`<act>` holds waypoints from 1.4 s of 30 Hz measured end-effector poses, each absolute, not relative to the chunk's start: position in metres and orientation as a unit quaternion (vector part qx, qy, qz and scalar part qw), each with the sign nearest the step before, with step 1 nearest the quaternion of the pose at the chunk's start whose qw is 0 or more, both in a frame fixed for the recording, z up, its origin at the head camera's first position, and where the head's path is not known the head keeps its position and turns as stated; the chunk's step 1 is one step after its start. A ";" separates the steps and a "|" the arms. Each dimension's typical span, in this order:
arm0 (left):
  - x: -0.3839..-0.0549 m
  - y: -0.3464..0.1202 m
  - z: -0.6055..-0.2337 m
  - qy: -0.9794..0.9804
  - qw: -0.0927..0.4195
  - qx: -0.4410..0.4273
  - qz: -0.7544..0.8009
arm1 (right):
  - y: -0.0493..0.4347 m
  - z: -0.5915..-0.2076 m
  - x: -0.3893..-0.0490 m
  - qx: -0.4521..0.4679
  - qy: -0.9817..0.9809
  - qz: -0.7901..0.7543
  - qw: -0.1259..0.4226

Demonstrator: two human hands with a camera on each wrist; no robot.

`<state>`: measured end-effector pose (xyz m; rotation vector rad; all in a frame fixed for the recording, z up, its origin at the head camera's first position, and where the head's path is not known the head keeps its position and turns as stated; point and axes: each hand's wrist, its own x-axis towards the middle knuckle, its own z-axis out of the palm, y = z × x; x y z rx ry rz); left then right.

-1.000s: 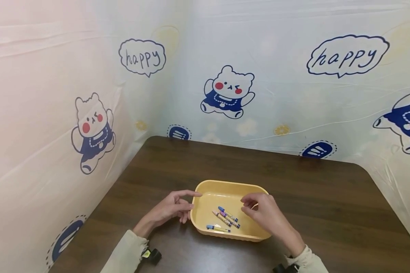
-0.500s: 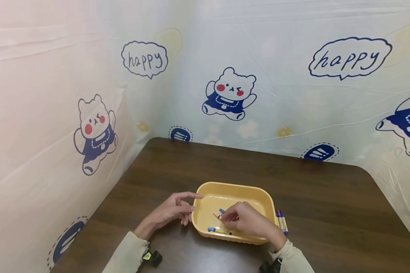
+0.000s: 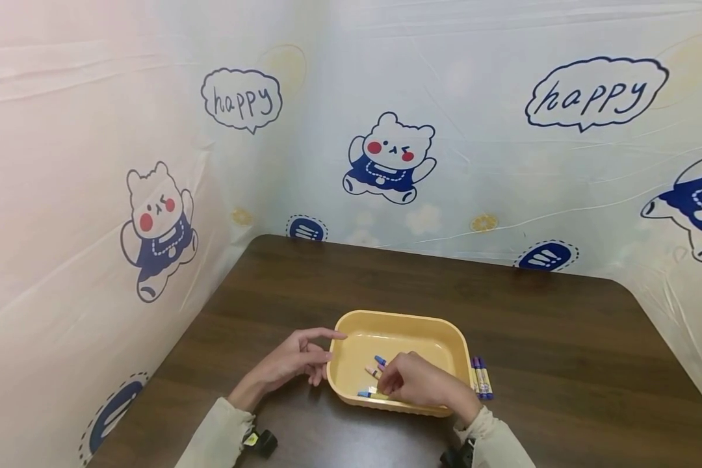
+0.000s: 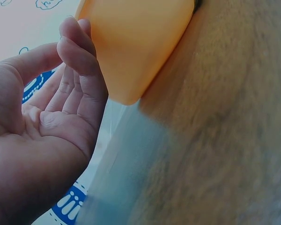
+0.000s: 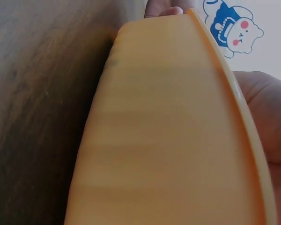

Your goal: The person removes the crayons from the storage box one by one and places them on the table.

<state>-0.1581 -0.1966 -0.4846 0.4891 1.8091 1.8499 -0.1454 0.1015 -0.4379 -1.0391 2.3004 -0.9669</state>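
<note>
A yellow rectangular tray (image 3: 406, 318) sits on the table, with several short paper-wrapped crayons in it. Tips of a blue crayon (image 3: 379, 359), a peach crayon (image 3: 372, 372) and a light-blue crayon (image 3: 365, 394) show on its floor. My left hand (image 3: 295, 357) is at the tray's left end, the straight index finger over the rim and the thumb against the outside. My right hand (image 3: 415, 380) reaches down inside with bent fingers over the crayons; its fingertips are hidden, and I cannot tell whether they hold one. From the right wrist, the tray's wall (image 5: 154, 122) covers most of that hand.
Purple-tipped crayons (image 3: 483, 378) lie side by side on the dark wooden table (image 3: 561, 364), close against the tray's right side. Behind and to the left hangs a pale printed curtain (image 3: 474, 162). Each wrist wears a black camera strap (image 3: 261, 442).
My right hand has moved left and down from the tray's right side onto the crayons inside. This uncovered the purple-tipped crayons on the table. The left hand keeps its place.
</note>
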 end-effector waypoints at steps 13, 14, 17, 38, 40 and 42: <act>-0.156 -0.194 -0.482 0.661 0.257 0.187 0.679 | 0.109 -0.441 -0.149 -0.350 0.838 -0.370 0.193; -0.156 -0.194 -0.482 0.661 0.257 0.188 0.680 | 0.110 -0.441 -0.150 -0.345 0.838 -0.377 0.189; -0.155 -0.194 -0.482 0.661 0.255 0.191 0.679 | 0.113 -0.440 -0.152 -0.336 0.839 -0.390 0.175; -0.155 -0.193 -0.481 0.663 0.250 0.195 0.678 | 0.135 -0.419 -0.159 -0.324 0.831 -0.433 0.129; -0.155 -0.193 -0.481 0.663 0.250 0.194 0.678 | 0.136 -0.416 -0.159 -0.308 0.833 -0.442 0.124; -0.155 -0.193 -0.481 0.665 0.250 0.191 0.677 | 0.137 -0.412 -0.159 -0.290 0.838 -0.447 0.115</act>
